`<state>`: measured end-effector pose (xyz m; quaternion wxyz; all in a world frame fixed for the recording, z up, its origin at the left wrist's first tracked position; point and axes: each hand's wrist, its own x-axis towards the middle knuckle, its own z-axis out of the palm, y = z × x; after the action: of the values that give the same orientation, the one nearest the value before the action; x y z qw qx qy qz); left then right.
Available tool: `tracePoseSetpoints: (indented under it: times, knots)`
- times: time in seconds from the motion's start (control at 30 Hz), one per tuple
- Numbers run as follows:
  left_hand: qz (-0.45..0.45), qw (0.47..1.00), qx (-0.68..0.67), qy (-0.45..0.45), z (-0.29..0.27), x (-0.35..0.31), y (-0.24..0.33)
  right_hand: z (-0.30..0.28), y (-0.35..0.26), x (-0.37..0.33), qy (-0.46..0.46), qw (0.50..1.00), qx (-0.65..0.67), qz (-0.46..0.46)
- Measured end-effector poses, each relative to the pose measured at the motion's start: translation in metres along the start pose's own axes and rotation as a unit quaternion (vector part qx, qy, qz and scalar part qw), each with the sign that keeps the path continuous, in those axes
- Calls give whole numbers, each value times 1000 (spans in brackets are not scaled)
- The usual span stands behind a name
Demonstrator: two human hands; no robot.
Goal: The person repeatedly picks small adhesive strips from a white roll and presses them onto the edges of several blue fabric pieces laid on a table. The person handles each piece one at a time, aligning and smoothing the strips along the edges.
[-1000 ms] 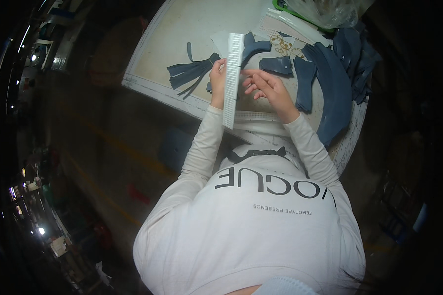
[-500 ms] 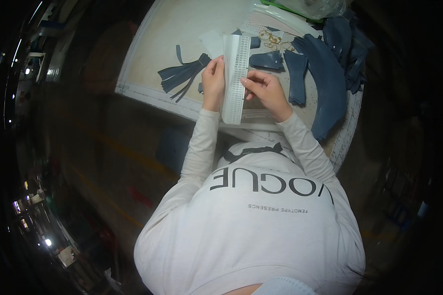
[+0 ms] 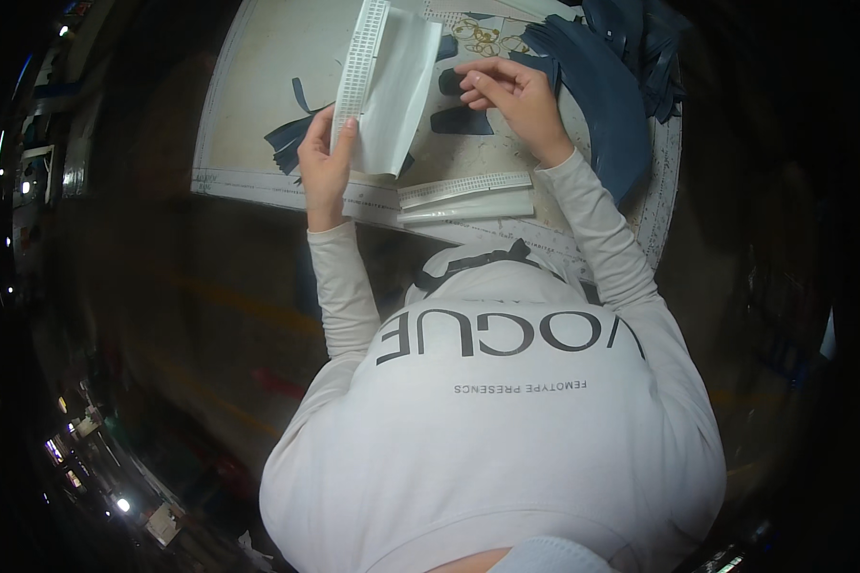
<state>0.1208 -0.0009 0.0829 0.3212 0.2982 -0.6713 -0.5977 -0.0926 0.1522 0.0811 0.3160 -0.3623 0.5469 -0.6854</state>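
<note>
My left hand [image 3: 327, 170] grips a sheet of small labels [image 3: 401, 95] by its near left edge, thumb on top. The sheet is white, with a printed strip of tiny labels along its left side and a plain, slightly curled right part. Over the table, right of the sheet, my right hand [image 3: 518, 103] has thumb and forefinger brought together; anything between them is too small to make out. Just by those fingertips lies a small dark blue piece [image 3: 451, 82] of leather-like material. A larger blue piece [image 3: 462, 121] lies nearer to me.
A fan of blue strips [image 3: 291, 141] lies partly behind the left hand. Long curved blue pieces [image 3: 610, 100] are heaped at the right. Yellowish loops [image 3: 478, 36] lie farther back. Another printed white sheet [image 3: 463, 196] rests near the table's front edge [image 3: 258, 189].
The label sheet has moved left and away in my left hand and is tilted now. My right hand has come off the sheet toward the blue pieces. The whole view has shifted.
</note>
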Motion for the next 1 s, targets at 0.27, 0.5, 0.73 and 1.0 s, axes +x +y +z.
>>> tracePoseSetpoints:
  times: [0.27,0.5,0.73,1.0]
  knots:
    - [-116,887,157,-418,5,-15,-21,-73,16,-19,105,973,-204,17]
    - [14,867,291,-404,53,-18,-50,-53,48,-41,52,927,-370,-1]
    - [134,914,347,-162,79,36,-84,-45,64,-37,33,925,-378,-23]
    - [105,873,421,-223,94,46,-101,-58,52,-39,45,939,-339,19]
